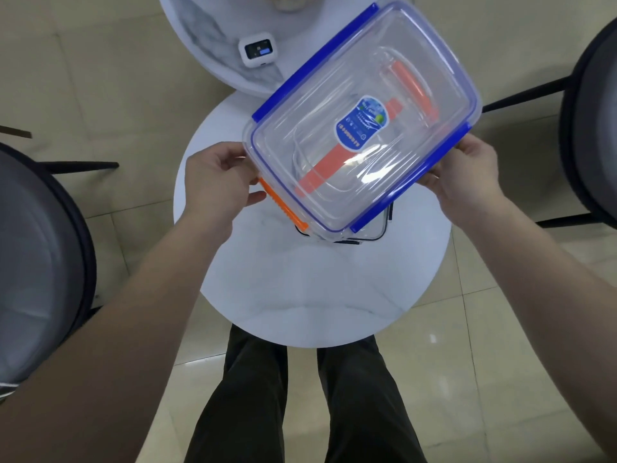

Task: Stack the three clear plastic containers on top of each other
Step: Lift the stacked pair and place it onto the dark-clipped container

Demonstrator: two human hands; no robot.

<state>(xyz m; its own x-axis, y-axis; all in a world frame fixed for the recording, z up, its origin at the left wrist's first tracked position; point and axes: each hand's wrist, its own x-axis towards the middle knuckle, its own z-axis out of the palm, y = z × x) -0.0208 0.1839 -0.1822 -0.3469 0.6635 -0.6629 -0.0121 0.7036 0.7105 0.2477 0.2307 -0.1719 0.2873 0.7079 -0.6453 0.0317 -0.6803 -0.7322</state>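
You hold the large clear plastic container with the blue clip-lock lid between both hands, raised above the round white marble-look table. Your left hand is closed on its near-left corner, fingers curled under the rim; your right hand is clamped on the near-right blue clip, thumb on top.

Its long axis runs away from you, slanting up and to the right from your hands, so the bulk of it lies beyond your fingers. Directly under it, just past your left fingertips, sits a clear plastic container with orange clips, one orange clip poking out at the near-left edge and more orange showing through the lid. Both hands are about equally near; the left one nearly touches that orange clip. I judge the next move hinges on squaring the blue one over the orange one.

A third container shows only as a dark-edged corner below.

The lid carries a blue label with white writing, too small to read.
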